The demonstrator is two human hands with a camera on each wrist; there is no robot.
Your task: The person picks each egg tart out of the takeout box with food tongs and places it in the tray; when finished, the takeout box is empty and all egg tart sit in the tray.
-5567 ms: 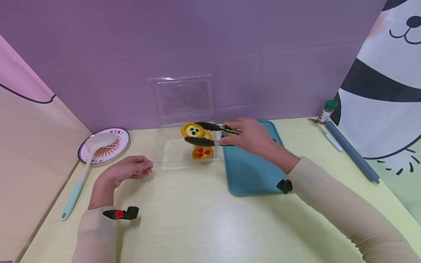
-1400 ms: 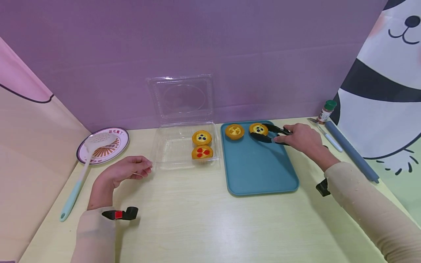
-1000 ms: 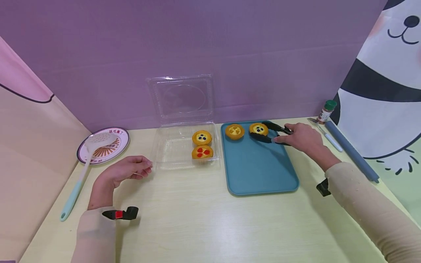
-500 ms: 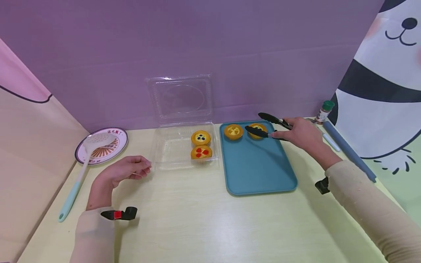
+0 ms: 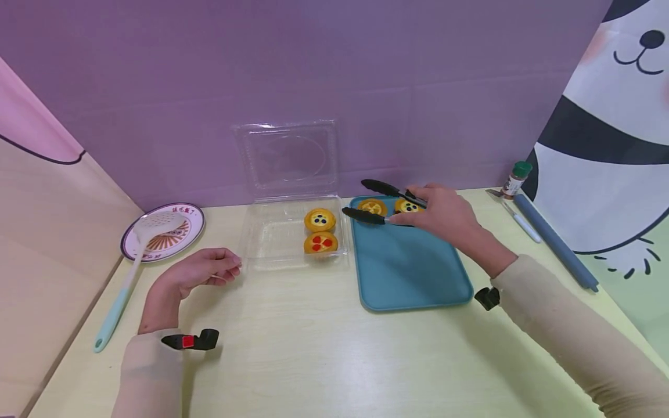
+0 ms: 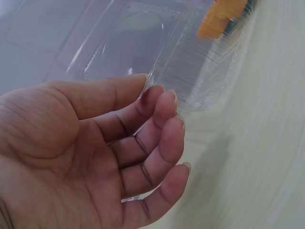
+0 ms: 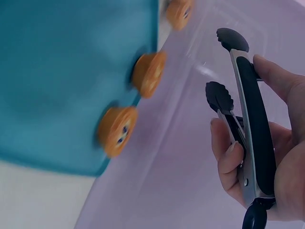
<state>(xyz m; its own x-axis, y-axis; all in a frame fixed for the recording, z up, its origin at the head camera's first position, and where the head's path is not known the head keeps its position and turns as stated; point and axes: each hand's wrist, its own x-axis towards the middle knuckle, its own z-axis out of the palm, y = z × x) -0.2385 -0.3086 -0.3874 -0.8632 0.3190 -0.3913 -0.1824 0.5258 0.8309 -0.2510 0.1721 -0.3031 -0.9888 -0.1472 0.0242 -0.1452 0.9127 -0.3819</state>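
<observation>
My right hand (image 5: 441, 215) grips a pair of black-tipped tongs (image 7: 256, 129), whose jaws stand apart with nothing between them. In the head view the tongs reach over the back of the blue tray (image 5: 413, 278), partly covering a yellow-topped tart (image 5: 372, 205) and a blueberry tart (image 5: 407, 205). Left of the tray, a clear plastic box (image 5: 277, 235) with its lid raised holds another blueberry tart (image 5: 320, 219) and a red-topped tart (image 5: 321, 242). Beside the box's left front corner, my left hand (image 6: 95, 138) has loosely bent fingers; whether they touch the box is unclear.
A skimmer (image 5: 125, 293) with a pale green handle leans across a patterned plate (image 5: 190, 235) at the left. Along the right side lie a grey-blue rod (image 5: 559, 247) and a white-handled knife (image 5: 522, 223), near a green-capped bottle (image 5: 515, 180). A purple backdrop (image 5: 334, 69) rises behind.
The tongs carried a blueberry tart from the box to the tray's back right and released it. My right hand has since lifted and moved left toward the box. My left hand stays put.
</observation>
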